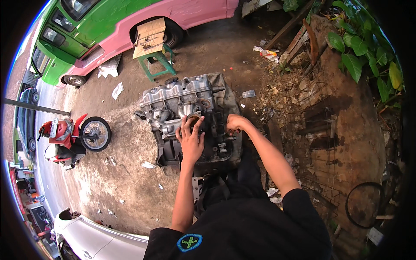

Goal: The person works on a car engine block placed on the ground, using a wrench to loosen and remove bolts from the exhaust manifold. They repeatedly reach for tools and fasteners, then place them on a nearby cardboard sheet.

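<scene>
A greasy car engine [186, 151] stands in front of me, with a silver ribbed cover [177, 93] along its far side. My left hand [190, 141] lies on the silver intake manifold [169, 125], fingers apart around the rim of its round opening. At the engine's right side, my right hand [235, 123] is closed in a fist-like grip. Whatever sits inside those fingers, if anything, is hidden. A dark, dirty sheet [232, 104] spreads out beneath the engine on its right.
A green stool [154, 65] with a wooden board and small tools stands beyond the engine, by a green and pink van [186, 15]. Left are a red motorcycle [65, 136] and a pale car [99, 242]. Rubble [273, 95] and leafy plants [355, 52] line the right.
</scene>
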### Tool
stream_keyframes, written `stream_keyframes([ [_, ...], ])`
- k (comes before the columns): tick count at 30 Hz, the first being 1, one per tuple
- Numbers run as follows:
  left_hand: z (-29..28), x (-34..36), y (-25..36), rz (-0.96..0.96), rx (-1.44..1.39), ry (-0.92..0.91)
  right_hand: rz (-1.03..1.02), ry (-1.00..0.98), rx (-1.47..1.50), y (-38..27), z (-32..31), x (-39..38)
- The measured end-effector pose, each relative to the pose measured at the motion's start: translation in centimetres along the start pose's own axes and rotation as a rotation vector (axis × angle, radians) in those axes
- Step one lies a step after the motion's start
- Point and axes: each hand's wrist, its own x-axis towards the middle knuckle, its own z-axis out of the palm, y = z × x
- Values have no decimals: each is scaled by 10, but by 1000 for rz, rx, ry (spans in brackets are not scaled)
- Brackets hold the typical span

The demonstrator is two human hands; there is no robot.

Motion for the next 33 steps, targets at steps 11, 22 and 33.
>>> stream_keyframes([
  [11,-1,2,0,11,16,-1,30,-190,-165,-20,-11,26],
  [22,0,1,1,15,25,8,42,-181,-90,-31,-3,6],
  [33,4,0,1,1,36,36,-433,513,-480,-6,68,-54],
])
